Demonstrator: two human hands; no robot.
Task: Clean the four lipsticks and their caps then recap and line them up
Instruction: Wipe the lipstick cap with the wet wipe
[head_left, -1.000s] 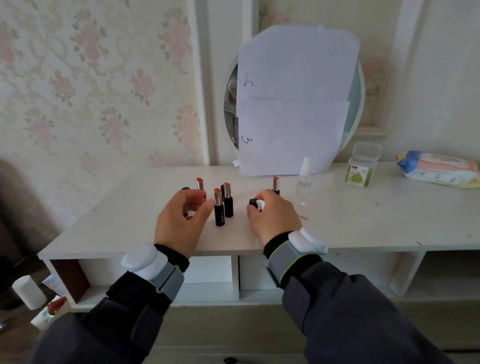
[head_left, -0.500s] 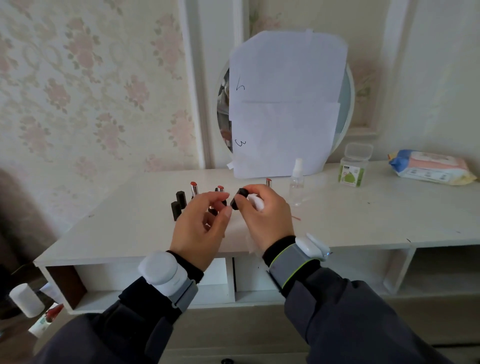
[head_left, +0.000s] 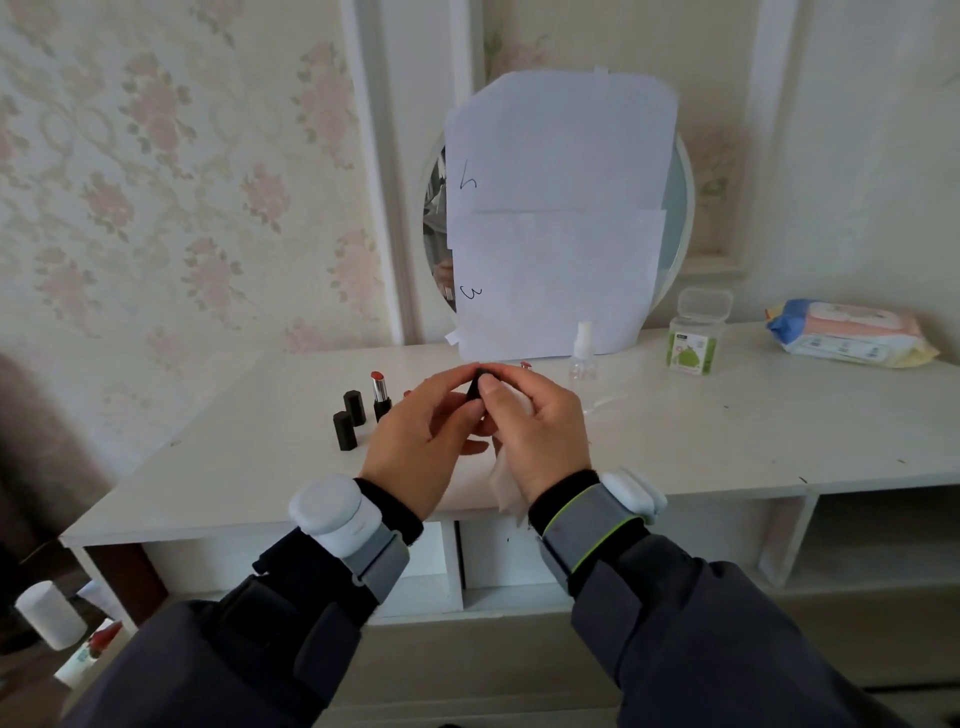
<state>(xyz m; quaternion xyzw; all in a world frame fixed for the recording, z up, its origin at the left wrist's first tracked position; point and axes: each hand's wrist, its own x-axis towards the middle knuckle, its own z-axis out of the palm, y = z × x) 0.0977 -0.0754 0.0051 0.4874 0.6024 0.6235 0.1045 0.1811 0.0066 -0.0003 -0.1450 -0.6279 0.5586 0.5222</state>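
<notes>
left hand (head_left: 423, 441): up over the middle of the white table (head_left: 727, 441), fingers curled onto a small black cap (head_left: 475, 387), gripping it from the left
right hand (head_left: 540, 426): thumb pressed on the same cap, with a white wipe (head_left: 506, 478) bunched in its palm and hanging down past the front edge
caps: two black hexagonal caps (head_left: 349, 418) standing upright, left of the hands toward the left end
lipstick: open black tube with a red tip (head_left: 381, 395) just beside those caps; another red tip (head_left: 525, 365) pokes out behind the hands
back edge: clear spray bottle (head_left: 582, 353), green-labelled plastic box (head_left: 693, 345), wet-wipe pack (head_left: 852, 332) near the right end
</notes>
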